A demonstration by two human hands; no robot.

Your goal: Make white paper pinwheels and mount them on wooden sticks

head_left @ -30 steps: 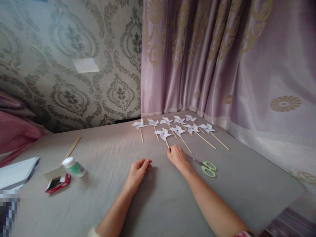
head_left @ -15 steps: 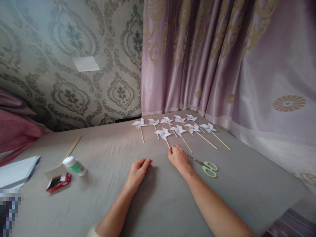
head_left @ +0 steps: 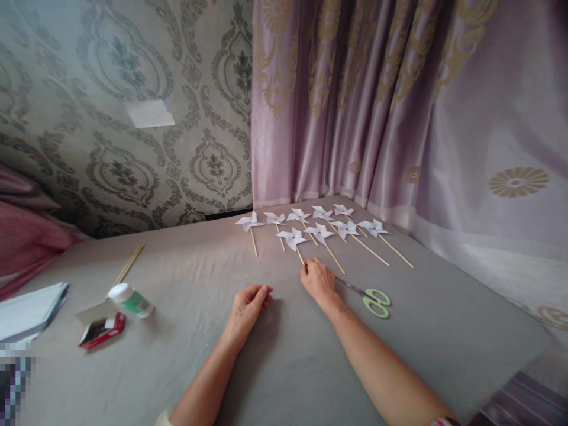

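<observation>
Several white paper pinwheels on wooden sticks lie in rows on the grey cloth near the curtain corner. My right hand (head_left: 318, 278) rests on the cloth with its fingers closed on the lower end of the stick of the nearest pinwheel (head_left: 291, 237). My left hand (head_left: 248, 306) lies loosely curled on the cloth to the left, holding nothing that I can see. Green-handled scissors (head_left: 371, 300) lie just right of my right wrist.
At the left lie a white glue bottle with a green label (head_left: 131, 299), a small red open box (head_left: 100, 331), a stack of white paper (head_left: 29, 309) and spare wooden sticks (head_left: 128, 265). A lilac curtain (head_left: 399, 118) hangs behind and to the right.
My right hand has stayed on the pinwheel stick, shifting only slightly. The view has drifted a little; my left hand has not moved.
</observation>
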